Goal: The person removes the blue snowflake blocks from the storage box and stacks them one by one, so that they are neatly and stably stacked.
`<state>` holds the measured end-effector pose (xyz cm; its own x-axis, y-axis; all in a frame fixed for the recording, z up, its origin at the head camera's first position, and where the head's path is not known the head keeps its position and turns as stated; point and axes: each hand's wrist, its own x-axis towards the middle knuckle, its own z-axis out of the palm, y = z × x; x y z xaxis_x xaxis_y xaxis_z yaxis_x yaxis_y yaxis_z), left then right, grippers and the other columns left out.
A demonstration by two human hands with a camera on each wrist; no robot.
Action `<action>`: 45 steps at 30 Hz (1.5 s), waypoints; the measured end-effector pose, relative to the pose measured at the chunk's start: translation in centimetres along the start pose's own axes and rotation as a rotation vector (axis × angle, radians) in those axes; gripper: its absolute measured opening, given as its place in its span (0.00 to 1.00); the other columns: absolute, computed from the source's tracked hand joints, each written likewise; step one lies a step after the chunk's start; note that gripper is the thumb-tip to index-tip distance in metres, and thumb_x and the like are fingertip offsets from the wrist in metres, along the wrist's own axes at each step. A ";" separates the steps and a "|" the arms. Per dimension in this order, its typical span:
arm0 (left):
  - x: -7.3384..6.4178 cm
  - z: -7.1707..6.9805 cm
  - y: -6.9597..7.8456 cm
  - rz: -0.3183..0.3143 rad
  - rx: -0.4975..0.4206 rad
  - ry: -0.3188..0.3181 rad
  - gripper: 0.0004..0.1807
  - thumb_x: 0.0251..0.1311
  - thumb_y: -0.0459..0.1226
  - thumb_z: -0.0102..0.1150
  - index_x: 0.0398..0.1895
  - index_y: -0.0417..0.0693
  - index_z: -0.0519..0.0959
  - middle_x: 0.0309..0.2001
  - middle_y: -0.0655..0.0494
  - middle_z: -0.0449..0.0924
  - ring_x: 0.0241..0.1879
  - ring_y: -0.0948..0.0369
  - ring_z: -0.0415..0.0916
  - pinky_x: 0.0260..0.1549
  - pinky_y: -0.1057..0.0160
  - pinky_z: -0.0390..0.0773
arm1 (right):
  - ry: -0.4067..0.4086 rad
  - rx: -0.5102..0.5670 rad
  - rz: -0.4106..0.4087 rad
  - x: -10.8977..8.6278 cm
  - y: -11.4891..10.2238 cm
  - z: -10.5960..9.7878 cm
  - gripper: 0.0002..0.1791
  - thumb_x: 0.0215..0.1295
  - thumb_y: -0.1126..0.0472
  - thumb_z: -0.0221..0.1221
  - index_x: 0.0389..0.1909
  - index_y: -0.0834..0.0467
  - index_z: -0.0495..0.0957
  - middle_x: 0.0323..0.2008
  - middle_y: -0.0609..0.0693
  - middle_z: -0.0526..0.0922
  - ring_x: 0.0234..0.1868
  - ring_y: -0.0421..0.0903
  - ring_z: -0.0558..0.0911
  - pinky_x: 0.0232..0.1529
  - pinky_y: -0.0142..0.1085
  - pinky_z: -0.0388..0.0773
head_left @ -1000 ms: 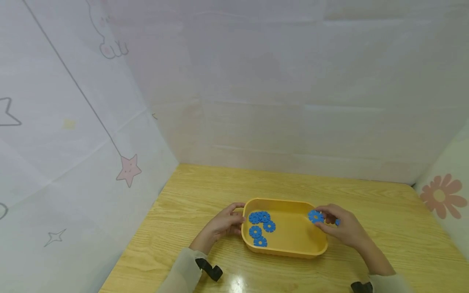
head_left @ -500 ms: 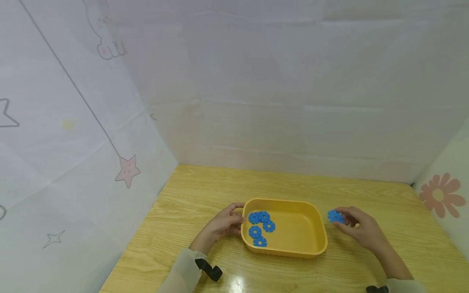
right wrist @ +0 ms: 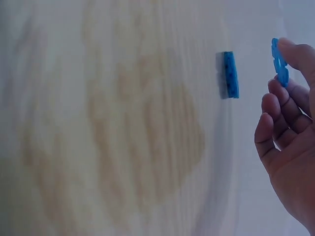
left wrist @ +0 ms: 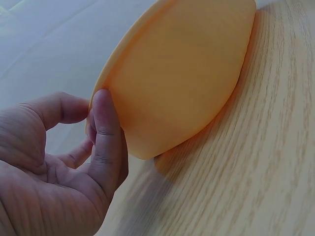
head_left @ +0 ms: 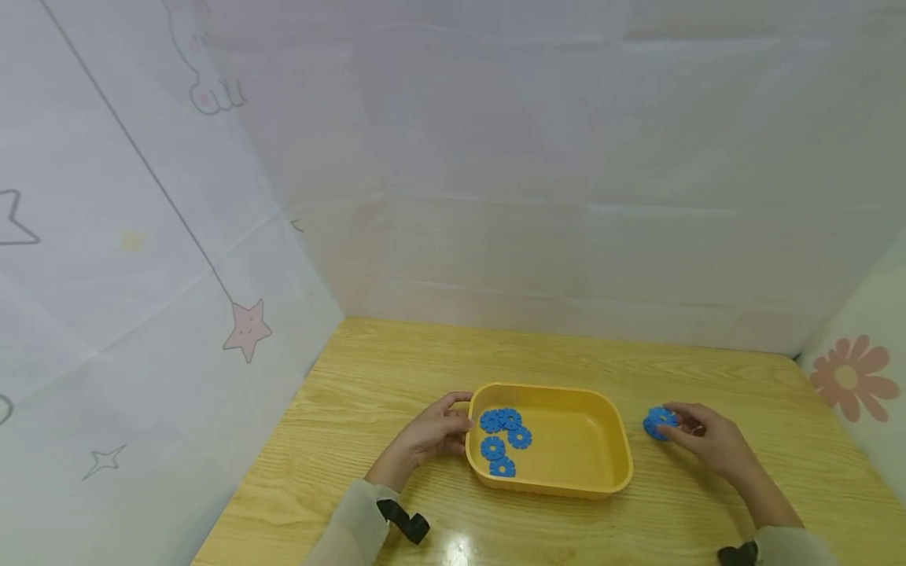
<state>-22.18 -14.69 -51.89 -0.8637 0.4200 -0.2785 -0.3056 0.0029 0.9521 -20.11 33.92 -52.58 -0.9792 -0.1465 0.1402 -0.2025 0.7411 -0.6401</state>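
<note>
My left hand (head_left: 436,430) pinches the left rim of a yellow plastic tray (head_left: 566,489), thumb and fingers on either side of the wall (left wrist: 182,73) in the left wrist view. Several blue flower-shaped notched discs (head_left: 493,449) lie in the left part of the tray, some overlapping. To the right of the tray, my right hand (head_left: 710,440) pinches one blue disc (right wrist: 280,64) between thumb and fingertip. A short stack of blue discs (right wrist: 230,75) stands on the table just below it; in the head view the held disc partly covers that stack.
The tray sits on a wood-grain table (head_left: 396,358). Pale printed cloth (head_left: 488,196) hangs behind the table and along its sides. Each wrist wears a black strap (head_left: 403,520).
My right hand has moved right, from over the tray's right end to above the stack, carrying the blue disc. My left hand and the tray have stayed put.
</note>
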 end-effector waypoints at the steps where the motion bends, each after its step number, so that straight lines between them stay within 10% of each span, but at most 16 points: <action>1: 0.0 0.0 0.0 0.001 -0.001 -0.001 0.33 0.66 0.31 0.60 0.73 0.47 0.63 0.47 0.40 0.81 0.29 0.61 0.81 0.30 0.62 0.84 | -0.019 -0.005 0.007 0.0 0.2 0.0 0.27 0.68 0.49 0.65 0.60 0.62 0.78 0.40 0.48 0.81 0.36 0.34 0.76 0.34 0.31 0.77; 45: 0.0 0.1 0.1 -0.014 0.019 0.023 0.33 0.65 0.31 0.61 0.73 0.47 0.63 0.44 0.44 0.82 0.29 0.61 0.80 0.27 0.64 0.84 | -0.233 -0.060 0.060 2.0 1.3 -0.1 0.28 0.65 0.48 0.68 0.56 0.64 0.78 0.41 0.50 0.79 0.40 0.46 0.76 0.36 0.37 0.76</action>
<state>-22.16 -14.61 -51.77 -0.8684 0.3987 -0.2949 -0.3106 0.0262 0.9502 -22.30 34.62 -53.06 -0.9668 -0.2430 -0.0794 -0.1497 0.7898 -0.5948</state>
